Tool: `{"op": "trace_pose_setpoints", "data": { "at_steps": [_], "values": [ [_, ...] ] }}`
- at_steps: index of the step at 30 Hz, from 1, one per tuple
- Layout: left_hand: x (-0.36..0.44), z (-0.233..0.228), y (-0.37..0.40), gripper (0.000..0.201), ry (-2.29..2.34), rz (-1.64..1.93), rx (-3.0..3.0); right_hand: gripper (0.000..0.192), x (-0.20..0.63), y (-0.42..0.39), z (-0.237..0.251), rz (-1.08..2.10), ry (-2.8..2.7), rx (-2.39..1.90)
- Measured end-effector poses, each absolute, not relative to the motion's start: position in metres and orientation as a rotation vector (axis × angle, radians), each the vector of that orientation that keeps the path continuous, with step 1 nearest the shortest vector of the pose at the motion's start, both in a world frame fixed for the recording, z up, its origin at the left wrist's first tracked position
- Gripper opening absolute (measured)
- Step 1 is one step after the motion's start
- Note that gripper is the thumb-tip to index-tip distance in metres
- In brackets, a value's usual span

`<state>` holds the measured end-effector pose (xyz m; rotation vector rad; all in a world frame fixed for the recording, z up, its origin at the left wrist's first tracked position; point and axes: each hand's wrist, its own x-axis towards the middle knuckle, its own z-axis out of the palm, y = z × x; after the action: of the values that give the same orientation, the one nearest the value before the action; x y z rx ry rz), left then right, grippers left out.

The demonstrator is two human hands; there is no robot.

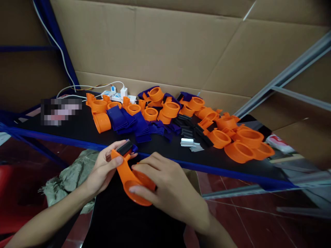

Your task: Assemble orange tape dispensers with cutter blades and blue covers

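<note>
Both hands hold one orange plastic ring-shaped part in front of the shelf's near edge. My left hand is closed round its narrow end, where a black strip and a bit of dark blue plastic show. Around the wide ring end, my right hand is closed, thumb inside the opening and fingers over the far side. On the shelf just beyond lie dark blue flat pieces, black strips and small silvery-grey strips.
More orange ring parts are heaped along the black shelf top, which has a blue front rail. A white power strip with cables sits at the back. Cardboard walls the rear. A grey-green sack lies below left.
</note>
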<state>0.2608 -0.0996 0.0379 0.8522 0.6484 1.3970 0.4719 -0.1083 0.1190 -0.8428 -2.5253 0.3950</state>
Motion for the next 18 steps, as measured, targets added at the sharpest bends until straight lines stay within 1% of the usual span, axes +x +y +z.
{"op": "trace_pose_setpoints", "data": {
  "at_steps": [2,4,5,7,10,12,13,15,17,18],
  "values": [
    [0.264,0.038,-0.101,0.052,0.652,1.421,0.842,0.020,0.465,-0.109,0.113,0.353,-2.588,-0.873],
    [0.267,0.040,-0.100,0.056,0.586,1.457,0.855,0.016,0.462,-0.103,0.108,0.467,-2.558,-0.858],
    [0.267,0.041,-0.099,0.061,0.527,1.455,0.860,0.016,0.463,-0.099,0.107,0.594,-2.499,-0.839],
    [0.266,0.044,-0.097,0.077,0.411,1.392,0.823,0.016,0.465,-0.089,0.105,0.953,-2.281,-0.796],
    [0.262,0.045,-0.097,0.071,0.318,1.287,0.712,0.023,0.468,-0.076,0.101,1.530,-1.870,-0.724],
    [0.259,0.043,-0.096,0.074,0.280,1.218,0.677,0.029,0.467,-0.072,0.097,1.787,-1.737,-0.666],
    [0.257,0.042,-0.096,0.078,0.268,1.192,0.670,0.031,0.466,-0.071,0.094,1.848,-1.743,-0.648],
    [0.255,0.040,-0.092,0.085,0.250,1.194,0.644,0.033,0.463,-0.071,0.091,1.819,-1.877,-0.666],
    [0.254,0.039,-0.087,0.085,0.255,1.247,0.598,0.035,0.463,-0.068,0.091,1.631,-2.042,-0.757],
    [0.253,0.037,-0.085,0.084,0.268,1.269,0.576,0.038,0.463,-0.065,0.093,1.488,-2.087,-0.833]
  ]
}}
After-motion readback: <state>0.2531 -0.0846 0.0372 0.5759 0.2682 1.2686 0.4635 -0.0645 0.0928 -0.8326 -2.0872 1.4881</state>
